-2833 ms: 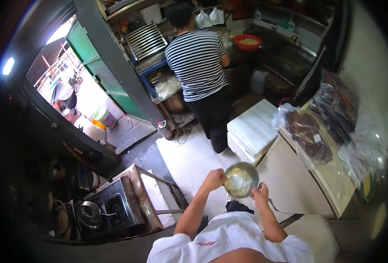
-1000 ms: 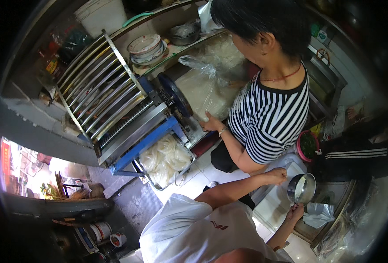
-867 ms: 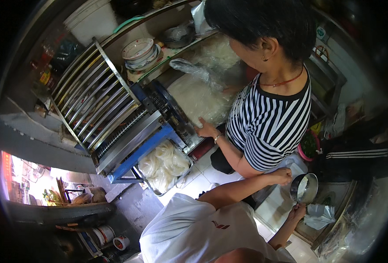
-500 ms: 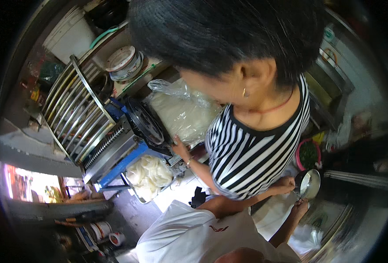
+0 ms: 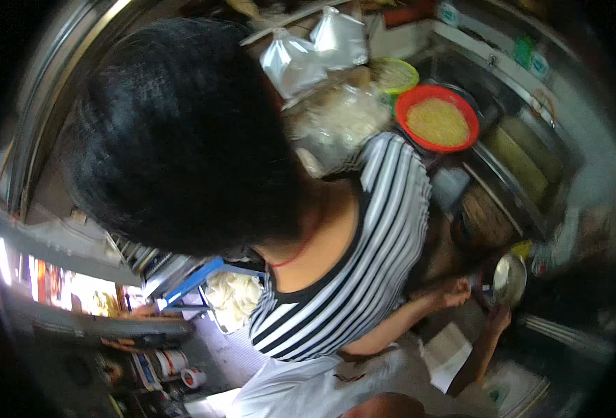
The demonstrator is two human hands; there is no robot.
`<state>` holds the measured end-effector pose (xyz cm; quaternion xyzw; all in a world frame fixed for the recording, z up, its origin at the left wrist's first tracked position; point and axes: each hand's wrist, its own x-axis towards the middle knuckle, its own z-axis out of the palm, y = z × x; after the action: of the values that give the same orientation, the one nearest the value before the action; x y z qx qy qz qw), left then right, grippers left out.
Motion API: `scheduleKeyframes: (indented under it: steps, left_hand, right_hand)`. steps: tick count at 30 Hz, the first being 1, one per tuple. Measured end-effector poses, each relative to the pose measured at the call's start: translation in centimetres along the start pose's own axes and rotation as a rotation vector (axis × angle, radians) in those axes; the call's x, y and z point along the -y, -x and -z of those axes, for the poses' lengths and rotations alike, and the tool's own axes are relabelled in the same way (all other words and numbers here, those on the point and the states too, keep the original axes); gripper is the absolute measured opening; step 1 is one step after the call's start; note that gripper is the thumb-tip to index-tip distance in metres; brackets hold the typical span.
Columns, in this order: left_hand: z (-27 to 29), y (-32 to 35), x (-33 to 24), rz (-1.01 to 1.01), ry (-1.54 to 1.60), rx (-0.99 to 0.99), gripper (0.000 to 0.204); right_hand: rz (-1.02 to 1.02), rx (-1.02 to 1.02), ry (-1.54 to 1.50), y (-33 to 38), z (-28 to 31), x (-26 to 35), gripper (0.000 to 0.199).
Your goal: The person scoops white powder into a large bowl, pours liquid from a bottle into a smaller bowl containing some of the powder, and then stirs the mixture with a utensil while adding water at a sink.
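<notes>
Both hands hold a small round shiny metal bowl (image 5: 510, 279) out at the right of the view, with the left hand (image 5: 452, 291) closed on its left rim and the right hand (image 5: 497, 319) cupped under its lower edge, fingers curled against the metal. The bowl is tilted so that its pale inside faces the camera (what lies in it is too blurred to tell). Right in front of the wearer, filling most of the view, stands another person in a black-and-white striped shirt (image 5: 363, 272), seen from above and behind, the dark hair (image 5: 175, 132) uppermost. The left forearm runs just beside this person's lower back. Beyond the striped shoulder a round red plastic basin (image 5: 437, 118) full of yellow shredded food sits on a cluttered worktop (image 5: 524, 167), with a green-rimmed basket (image 5: 393, 75) just behind it and clear knotted plastic bags (image 5: 315, 49) further to the left. Low at the left, a tray of pale flat dough sheets (image 5: 232, 298) lies under a blue metal frame (image 5: 193, 279).
</notes>
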<state>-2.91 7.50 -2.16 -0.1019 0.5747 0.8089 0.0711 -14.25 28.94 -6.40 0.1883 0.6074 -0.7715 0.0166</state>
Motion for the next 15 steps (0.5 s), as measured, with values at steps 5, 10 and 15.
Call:
scheduleKeyframes:
  steps: [5,10,15]
  left_hand:
    - [0.1,-1.8,-4.5,0.093,0.213,-0.09,0.009]
    - [3.4,-7.5,-3.9,-0.035,0.315,-0.263,0.027]
    - [10.6,-17.8,-1.1,-0.369,0.072,-0.552,0.022]
  right_hand:
    - [-0.064,0.038,0.059,-0.6,-0.4,0.5,0.018]
    - [1.127,0.19,1.025,-5.0,-2.3,-1.0,0.012]
    - [0.736,0.393,1.3,-10.0,-7.7,1.0,0.034]
